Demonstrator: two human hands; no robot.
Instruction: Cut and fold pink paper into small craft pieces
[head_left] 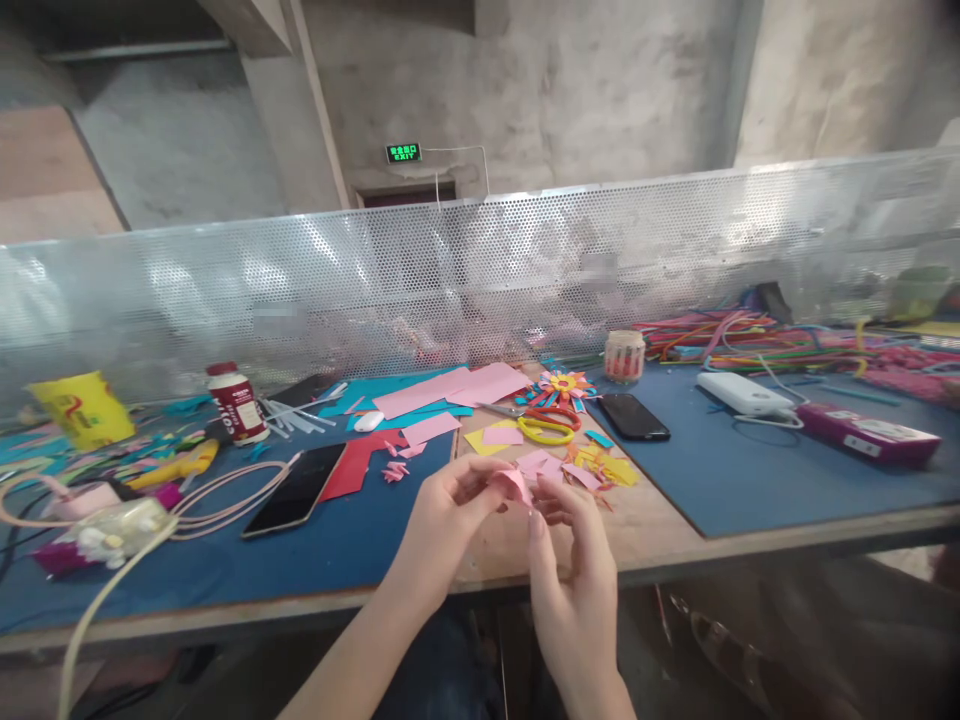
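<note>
Now, the action: both hands are up over the near edge of the wooden tabletop (pixel 660 530), sharing one small pink paper piece (pixel 516 483) between them.
Left hand (pixel 442 515): thumb and fingertips pinched on the left side of the pink paper piece, forearm coming in from low left.
Right hand (pixel 571 560): fingers curled in, tips nipping the same piece from the right, thumb pointing up just beneath it.
Pink paper piece: held in the air, clear of the table, just in front of a scatter of pink and yellow scraps (pixel 592 468).
Just beyond: yellow-handled scissors (pixel 546 430) lie by a yellow sheet (pixel 480 442), and a paper flower (pixel 564 383) sits right behind them.
Left side: a dark phone (pixel 296 490) lies on the left blue mat (pixel 337 550), with a red paper cut-out (pixel 358 465) beside it. A red-capped white bottle (pixel 236 403) stands further back, and a pink cable (pixel 225 490) loops nearby.
Right side: a second black phone (pixel 634 416) lies at the edge of the right blue mat (pixel 750 470). A white power bank (pixel 742 393) and a purple box (pixel 866 432) sit well off to the right.
Back: large pink sheets (pixel 465 385) lie over teal paper, and a perforated metal screen (pixel 480 270) stands behind everything.
</note>
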